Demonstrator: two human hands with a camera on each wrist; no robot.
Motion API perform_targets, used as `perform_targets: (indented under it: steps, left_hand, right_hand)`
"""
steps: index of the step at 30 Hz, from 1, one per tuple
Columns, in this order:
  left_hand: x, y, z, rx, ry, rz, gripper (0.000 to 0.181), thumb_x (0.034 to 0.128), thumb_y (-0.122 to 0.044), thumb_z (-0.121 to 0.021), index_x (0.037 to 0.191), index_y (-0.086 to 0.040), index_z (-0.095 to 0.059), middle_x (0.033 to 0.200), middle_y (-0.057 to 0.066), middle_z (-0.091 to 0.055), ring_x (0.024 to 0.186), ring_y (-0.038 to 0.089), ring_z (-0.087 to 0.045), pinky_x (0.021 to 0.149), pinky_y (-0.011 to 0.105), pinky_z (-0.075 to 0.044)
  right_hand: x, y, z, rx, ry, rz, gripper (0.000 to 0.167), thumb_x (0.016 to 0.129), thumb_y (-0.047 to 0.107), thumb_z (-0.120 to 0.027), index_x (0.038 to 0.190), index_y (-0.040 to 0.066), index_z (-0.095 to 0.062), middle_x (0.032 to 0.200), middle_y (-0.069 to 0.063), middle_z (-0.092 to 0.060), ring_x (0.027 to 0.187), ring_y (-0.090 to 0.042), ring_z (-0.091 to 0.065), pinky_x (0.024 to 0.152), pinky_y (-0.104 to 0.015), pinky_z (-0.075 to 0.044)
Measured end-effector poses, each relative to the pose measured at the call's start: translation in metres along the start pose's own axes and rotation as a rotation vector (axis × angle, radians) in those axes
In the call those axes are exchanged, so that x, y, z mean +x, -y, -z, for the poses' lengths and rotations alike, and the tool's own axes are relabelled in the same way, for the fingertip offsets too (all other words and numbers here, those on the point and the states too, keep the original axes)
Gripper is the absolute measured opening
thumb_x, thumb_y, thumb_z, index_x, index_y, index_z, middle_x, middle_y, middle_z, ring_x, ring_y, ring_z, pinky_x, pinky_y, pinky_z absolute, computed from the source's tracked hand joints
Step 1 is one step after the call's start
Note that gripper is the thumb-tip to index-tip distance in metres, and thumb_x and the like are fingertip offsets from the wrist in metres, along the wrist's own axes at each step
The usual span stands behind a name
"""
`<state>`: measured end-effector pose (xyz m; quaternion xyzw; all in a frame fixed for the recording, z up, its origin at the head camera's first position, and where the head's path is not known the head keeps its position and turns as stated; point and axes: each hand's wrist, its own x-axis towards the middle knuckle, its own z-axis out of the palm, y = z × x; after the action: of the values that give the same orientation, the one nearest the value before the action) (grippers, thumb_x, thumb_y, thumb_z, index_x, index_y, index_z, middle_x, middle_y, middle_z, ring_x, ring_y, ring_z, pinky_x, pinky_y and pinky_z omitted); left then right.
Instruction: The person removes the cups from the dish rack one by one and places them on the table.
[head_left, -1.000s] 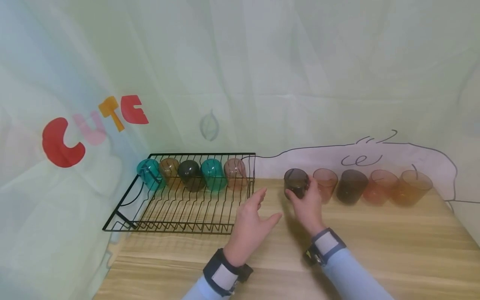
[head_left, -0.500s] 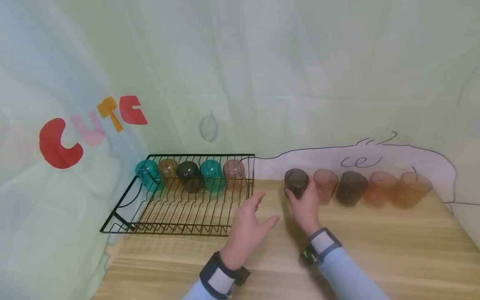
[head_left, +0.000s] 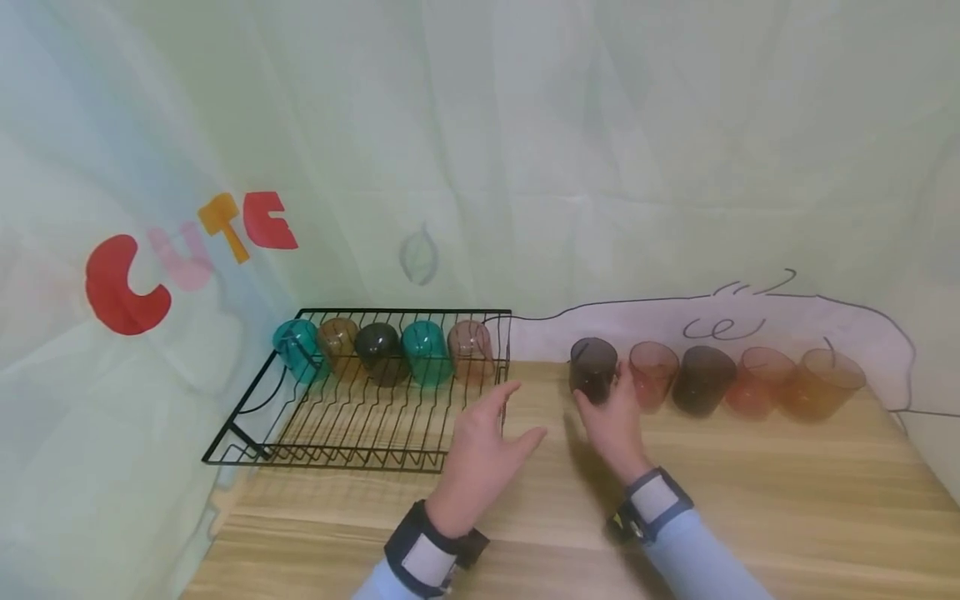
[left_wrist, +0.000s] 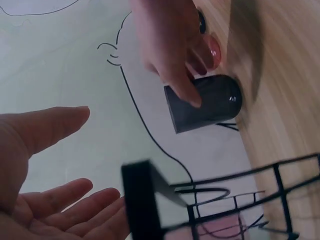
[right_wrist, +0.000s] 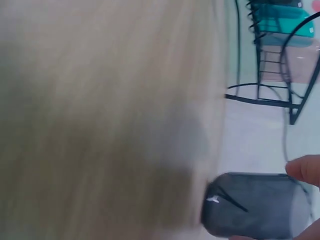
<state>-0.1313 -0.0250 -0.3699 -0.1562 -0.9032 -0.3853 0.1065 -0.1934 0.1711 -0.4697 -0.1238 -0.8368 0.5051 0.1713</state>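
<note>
My right hand (head_left: 615, 425) grips a dark grey tumbler (head_left: 592, 371) round its side, thumb on the near left. The tumbler is mouth up at the left end of a row of cups. In the left wrist view the same grey tumbler (left_wrist: 207, 102) has its rounded base at or just above the tabletop; I cannot tell whether it touches. My left hand (head_left: 480, 462) hovers by the front right of the black wire rack (head_left: 360, 450), thumb and fingers spread apart, holding nothing. Part of the rack's right front corner is hidden behind it.
Upside-down cups line the rack's back: teal (head_left: 300, 350), brown (head_left: 339, 340), dark grey (head_left: 381, 350), teal (head_left: 427, 350) and pink (head_left: 471, 343). Right of my hand stand pink (head_left: 654, 375), dark (head_left: 703, 382), red-orange (head_left: 759, 383) and amber (head_left: 823, 385) cups. A curtain hangs behind the wooden table (head_left: 540, 550).
My left hand has drifted a little left, away from the grey tumbler. The right hand stays at nearly the same spot, still gripping the tumbler.
</note>
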Motion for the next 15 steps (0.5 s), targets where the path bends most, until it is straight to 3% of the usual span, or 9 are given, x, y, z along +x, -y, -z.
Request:
perform_targets:
  steps: [9, 15]
  left_hand:
    - [0.014, 0.004, 0.025, 0.074, -0.125, -0.056, 0.06, 0.0778, -0.034, -0.074, 0.13, -0.015, -0.052, 0.129, 0.003, -0.058, 0.121, 0.019, -0.054, 0.097, 0.036, -0.049]
    - [0.029, 0.01, 0.041, 0.125, -0.139, -0.108, 0.066, 0.0788, -0.034, -0.074, 0.134, -0.012, -0.046, 0.134, 0.007, -0.053, 0.126, 0.023, -0.049, 0.102, 0.04, -0.045]
  right_hand:
    - [-0.023, 0.008, 0.043, -0.035, 0.109, 0.08, 0.078, 0.083, 0.025, -0.069, 0.144, 0.0, -0.026, 0.146, -0.023, -0.034, 0.134, -0.037, -0.035, 0.111, -0.051, -0.031]
    - [-0.036, 0.02, 0.065, -0.081, 0.155, 0.178, 0.065, 0.084, 0.024, -0.069, 0.136, -0.001, -0.04, 0.139, -0.021, -0.045, 0.127, -0.036, -0.044, 0.107, -0.051, -0.035]
